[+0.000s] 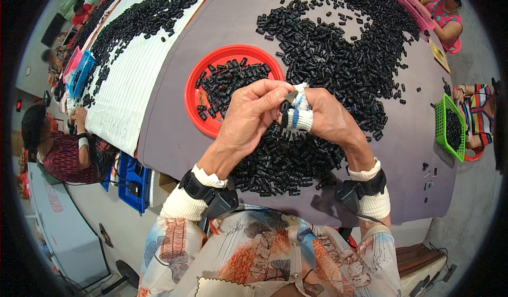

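My left hand (253,104) is closed, thumb and forefinger pinching at a small black cylindrical part (284,107). My right hand (330,114) is curled in against it, its fingers wrapped in white cloth with blue marks. A small grey blade (290,97) shows between the two hands and appears to be gripped in the right one; its handle is hidden. Just beyond my left hand sits a round red tray (191,93) of similar black parts. Under and beyond my hands lies a large spread pile of black parts (338,59).
The grey-covered table (174,112) has a white sheet (132,69) at left bearing another black pile. A green basket (440,125) and a pink basket (410,6) stand along the right edge. People sit at both sides. A blue crate (129,183) is below at left.
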Demonstrator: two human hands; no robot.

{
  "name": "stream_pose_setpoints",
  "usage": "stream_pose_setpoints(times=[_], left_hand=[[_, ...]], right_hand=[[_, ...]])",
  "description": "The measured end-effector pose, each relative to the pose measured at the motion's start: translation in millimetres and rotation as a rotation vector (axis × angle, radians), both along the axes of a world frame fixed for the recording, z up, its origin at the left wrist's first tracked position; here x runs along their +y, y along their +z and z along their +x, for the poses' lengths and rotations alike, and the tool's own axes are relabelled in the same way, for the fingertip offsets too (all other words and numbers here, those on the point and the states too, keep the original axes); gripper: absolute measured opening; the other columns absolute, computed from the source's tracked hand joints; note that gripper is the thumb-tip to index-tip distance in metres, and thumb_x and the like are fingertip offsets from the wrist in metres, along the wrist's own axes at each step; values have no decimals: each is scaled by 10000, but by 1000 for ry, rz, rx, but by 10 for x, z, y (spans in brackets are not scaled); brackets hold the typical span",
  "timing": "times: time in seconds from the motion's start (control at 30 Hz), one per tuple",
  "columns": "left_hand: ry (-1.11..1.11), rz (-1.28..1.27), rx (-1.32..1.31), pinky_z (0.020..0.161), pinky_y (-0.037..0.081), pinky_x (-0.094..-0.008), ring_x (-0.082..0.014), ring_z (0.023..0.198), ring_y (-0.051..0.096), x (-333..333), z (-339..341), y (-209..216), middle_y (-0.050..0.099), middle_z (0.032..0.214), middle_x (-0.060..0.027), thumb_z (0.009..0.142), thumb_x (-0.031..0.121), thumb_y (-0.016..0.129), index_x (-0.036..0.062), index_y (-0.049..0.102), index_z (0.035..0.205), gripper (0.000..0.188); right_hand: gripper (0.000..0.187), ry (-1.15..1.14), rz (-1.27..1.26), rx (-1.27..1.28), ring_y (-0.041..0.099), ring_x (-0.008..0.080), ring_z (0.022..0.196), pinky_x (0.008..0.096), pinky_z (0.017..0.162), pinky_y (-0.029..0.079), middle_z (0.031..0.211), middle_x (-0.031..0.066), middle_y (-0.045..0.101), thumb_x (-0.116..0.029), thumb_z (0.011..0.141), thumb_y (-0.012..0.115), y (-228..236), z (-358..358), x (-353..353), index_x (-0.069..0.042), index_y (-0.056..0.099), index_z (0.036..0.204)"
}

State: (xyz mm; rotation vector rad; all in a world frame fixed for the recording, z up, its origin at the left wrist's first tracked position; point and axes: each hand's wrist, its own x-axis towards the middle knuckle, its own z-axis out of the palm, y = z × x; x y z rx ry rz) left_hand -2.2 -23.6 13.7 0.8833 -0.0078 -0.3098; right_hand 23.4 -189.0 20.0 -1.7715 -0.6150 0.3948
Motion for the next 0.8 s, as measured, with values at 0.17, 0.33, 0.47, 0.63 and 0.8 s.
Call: stream_pose_setpoints(times=[0.17, 0.33, 0.47, 0.63, 0.8], left_hand=[[18, 56, -37, 597, 483, -202, -67, 679, 566, 6, 8, 7, 609, 830, -29, 865, 111, 577, -13, 608, 928, 142], [6, -15, -10, 627, 488, -214, -81, 704, 574, 6, 26, 29, 609, 843, -42, 873, 109, 559, -18, 599, 945, 152], [-32, -140, 23, 676, 493, -237, -104, 761, 582, -14, 38, -20, 607, 878, -58, 888, 114, 530, -20, 581, 974, 167], [-61, -169, 14, 691, 495, -249, -114, 777, 583, 10, 6, -17, 604, 888, -59, 892, 125, 524, -8, 577, 974, 166], [-47, -133, 22, 690, 496, -254, -118, 771, 585, 14, -2, -1, 603, 883, -55, 891, 127, 524, -3, 579, 969, 160]], right_hand=[[237, 4, -41, -47, 457, 106, 552, 283, 530, 395, 591, 31, 515, -236, 754, 646, 16, 7, 8, -3, 601, 751], [209, -8, 48, 23, 461, 82, 562, 266, 525, 394, 610, 3, 525, -203, 750, 659, 18, 1, 15, -5, 595, 734], [191, -52, 38, 129, 464, 61, 585, 242, 531, 390, 644, -22, 529, -180, 732, 687, 123, -17, 0, -13, 594, 740], [202, -27, 42, 48, 476, 65, 609, 239, 547, 394, 667, -14, 535, -187, 718, 703, 141, -11, -6, -18, 605, 770], [210, -7, 53, 70, 486, 77, 621, 252, 567, 405, 682, -6, 545, -186, 715, 702, 130, -24, 28, -10, 615, 790]])
